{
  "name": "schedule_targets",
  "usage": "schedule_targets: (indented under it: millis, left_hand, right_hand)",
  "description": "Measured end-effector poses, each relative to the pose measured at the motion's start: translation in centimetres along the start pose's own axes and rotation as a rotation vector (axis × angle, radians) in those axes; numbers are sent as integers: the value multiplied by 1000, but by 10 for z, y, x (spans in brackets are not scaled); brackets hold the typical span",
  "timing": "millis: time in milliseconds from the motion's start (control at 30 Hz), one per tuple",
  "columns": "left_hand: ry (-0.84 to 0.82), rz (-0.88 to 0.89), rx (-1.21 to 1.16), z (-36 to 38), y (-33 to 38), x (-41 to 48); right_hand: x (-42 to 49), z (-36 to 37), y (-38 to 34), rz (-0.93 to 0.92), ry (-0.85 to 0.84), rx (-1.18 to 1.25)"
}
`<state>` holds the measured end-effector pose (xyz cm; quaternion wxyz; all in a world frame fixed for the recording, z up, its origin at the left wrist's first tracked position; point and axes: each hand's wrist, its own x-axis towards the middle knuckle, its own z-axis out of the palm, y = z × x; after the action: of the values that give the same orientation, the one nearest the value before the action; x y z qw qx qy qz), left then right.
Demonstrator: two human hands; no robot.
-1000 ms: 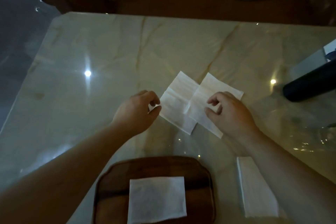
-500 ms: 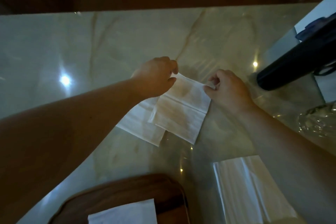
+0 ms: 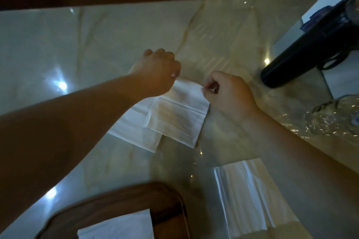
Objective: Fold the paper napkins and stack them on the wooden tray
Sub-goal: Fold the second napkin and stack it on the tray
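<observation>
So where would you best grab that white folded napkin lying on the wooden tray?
Pinch the white folded napkin at its free far-right corner, coming from above; it lies flat on the dark wooden tray, so only an edge can be lifted.

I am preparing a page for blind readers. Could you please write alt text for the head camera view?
Two bare hands pinch the far edge of a white paper napkin on a marble table, the left hand and right hand each at one corner. Nearer the camera, a folded napkin lies on a wooden tray, and a napkin stack sits to the right.
</observation>
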<state>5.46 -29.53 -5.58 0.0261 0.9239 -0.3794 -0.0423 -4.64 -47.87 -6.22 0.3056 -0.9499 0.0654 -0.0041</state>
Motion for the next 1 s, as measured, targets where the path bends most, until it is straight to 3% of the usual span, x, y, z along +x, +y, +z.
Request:
schedule_targets:
  millis: [100,333,433,600,833,1000]
  left_hand:
    - [117,72,-15,-16,3,-29]
    - [-6,215,-22,-20,17,-99]
    - [-30,139,-145,-11,16,-106]
    - [-34,-27,-166,-1,18,-76]
    - [-132,12,-72,13,25,-52]
    - [-130,40,-17,14,28,-63]
  right_hand:
    - [-25,-5,-13,-42,-4,38]
    - [-84,9,-24,-138,-163,59]
    - [-89,13,-16,-66,-192,117]
    - [-65,16,2,29,-70,83]
    - [-52,29,5,54,-113,-71]
    - [-62,17,-4,-28,-53,2]
